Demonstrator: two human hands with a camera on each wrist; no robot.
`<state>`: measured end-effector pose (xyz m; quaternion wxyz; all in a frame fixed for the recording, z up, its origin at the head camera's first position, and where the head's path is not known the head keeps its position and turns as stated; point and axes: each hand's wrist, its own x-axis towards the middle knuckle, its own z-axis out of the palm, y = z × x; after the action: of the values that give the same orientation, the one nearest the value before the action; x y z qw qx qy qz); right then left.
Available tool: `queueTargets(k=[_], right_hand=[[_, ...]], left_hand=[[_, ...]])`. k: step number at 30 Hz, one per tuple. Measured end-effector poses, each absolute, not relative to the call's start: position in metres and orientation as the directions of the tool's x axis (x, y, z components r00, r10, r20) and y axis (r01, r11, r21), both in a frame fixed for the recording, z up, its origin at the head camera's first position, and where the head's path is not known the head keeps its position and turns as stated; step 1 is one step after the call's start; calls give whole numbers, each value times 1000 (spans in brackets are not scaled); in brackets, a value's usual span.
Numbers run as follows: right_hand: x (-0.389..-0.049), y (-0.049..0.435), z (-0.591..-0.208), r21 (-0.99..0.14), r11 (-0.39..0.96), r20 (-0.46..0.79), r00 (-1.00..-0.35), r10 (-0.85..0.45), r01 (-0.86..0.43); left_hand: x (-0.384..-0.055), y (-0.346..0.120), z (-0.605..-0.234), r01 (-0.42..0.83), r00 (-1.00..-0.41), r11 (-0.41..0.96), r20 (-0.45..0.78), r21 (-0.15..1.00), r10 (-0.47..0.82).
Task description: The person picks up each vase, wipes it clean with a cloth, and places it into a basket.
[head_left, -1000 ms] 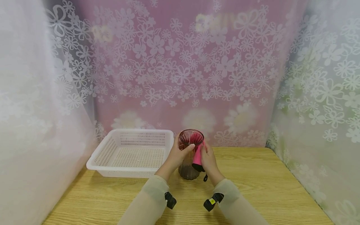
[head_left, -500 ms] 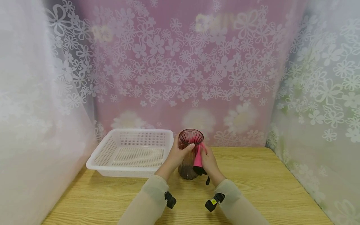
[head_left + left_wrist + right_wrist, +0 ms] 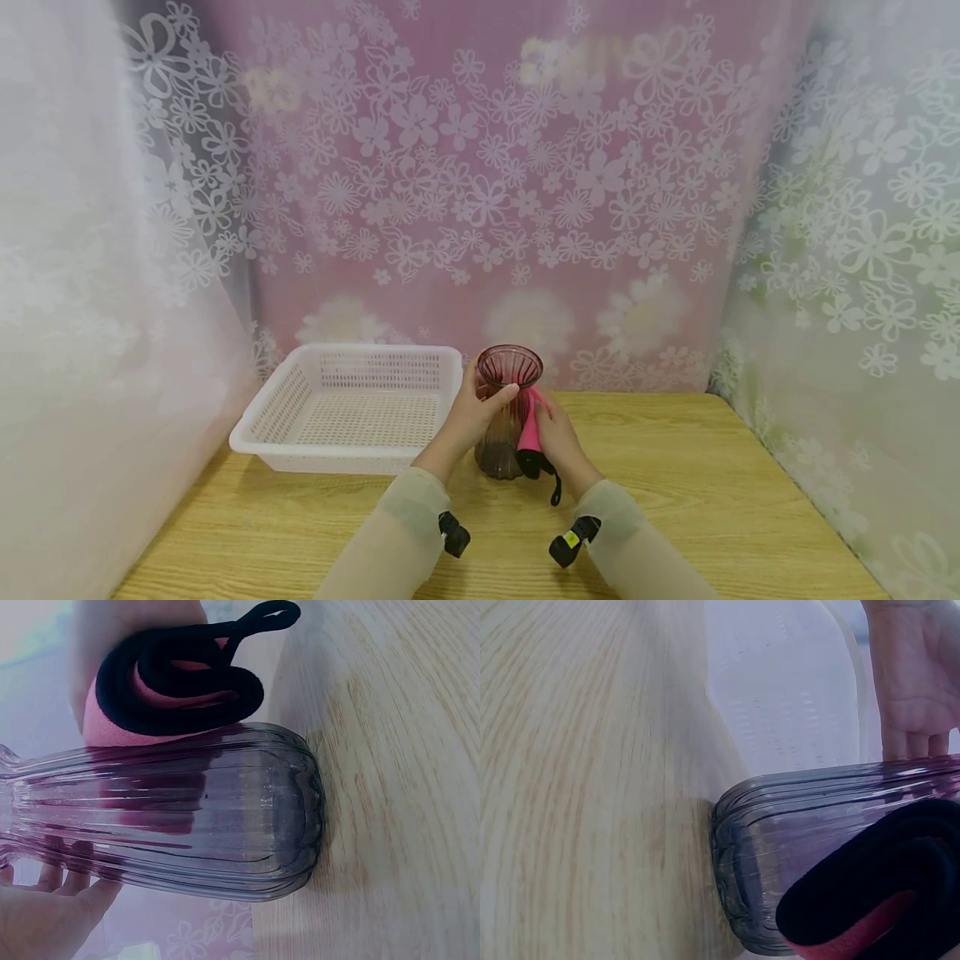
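A ribbed glass vase (image 3: pixel 497 450), tinted pink to smoky purple, stands upright on the table. My left hand (image 3: pixel 471 412) grips its upper part from the left, thumb across the front below the rim. On the right side, my right hand (image 3: pixel 558 433) holds a folded pink cloth (image 3: pixel 529 433) with black edging and a black hanging loop. In the left wrist view, the rolled cloth (image 3: pixel 176 724) lies against the wall of the vase (image 3: pixel 255 802). The right wrist view shows the cloth (image 3: pixel 870 877) in front of the glass, with the right fingers mostly hidden.
A white perforated plastic basket (image 3: pixel 360 460) stands just left of the vase, close to the left forearm. Flowered curtains hang behind and on both sides of the wooden table (image 3: pixel 675 483).
My right hand and the cloth have shifted slightly down and to the right along the vase. The cloth's loop hangs lower. The left hand and vase stay nearly still.
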<state>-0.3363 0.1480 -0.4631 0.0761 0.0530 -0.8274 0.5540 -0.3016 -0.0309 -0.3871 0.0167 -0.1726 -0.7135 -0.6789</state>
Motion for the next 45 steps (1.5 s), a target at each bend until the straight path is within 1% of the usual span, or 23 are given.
queueTargets(k=[4, 15, 22, 32, 39, 42, 45], right_hand=[[-337, 149, -467, -925, 356, 139, -990, -5, -132], [-342, 152, -472, -926, 378, 30, -1000, 7, -25], [-340, 153, -472, -908, 414, -68, -998, 10, 66], [-340, 154, -475, -898, 439, -46, -999, -5, 40], [-340, 160, -473, -925, 371, -101, -995, -18, 87], [-341, 163, -470, -912, 403, -94, -995, -24, 77], [-341, 166, -467, -899, 434, -88, -995, -36, 63]], left_hand=[[-299, -31, -386, 262, -939, 12, 253, 965, 232], [-301, -31, -387, 271, -939, 17, 260, 962, 226], [-302, -32, -387, 267, -937, 14, 256, 964, 235], [-301, -33, -387, 277, -933, 9, 267, 961, 243], [-302, -32, -387, 276, -934, 1, 268, 961, 238], [-304, -32, -388, 280, -934, 10, 270, 960, 233], [-315, -31, -398, 271, -938, 11, 262, 962, 229]])
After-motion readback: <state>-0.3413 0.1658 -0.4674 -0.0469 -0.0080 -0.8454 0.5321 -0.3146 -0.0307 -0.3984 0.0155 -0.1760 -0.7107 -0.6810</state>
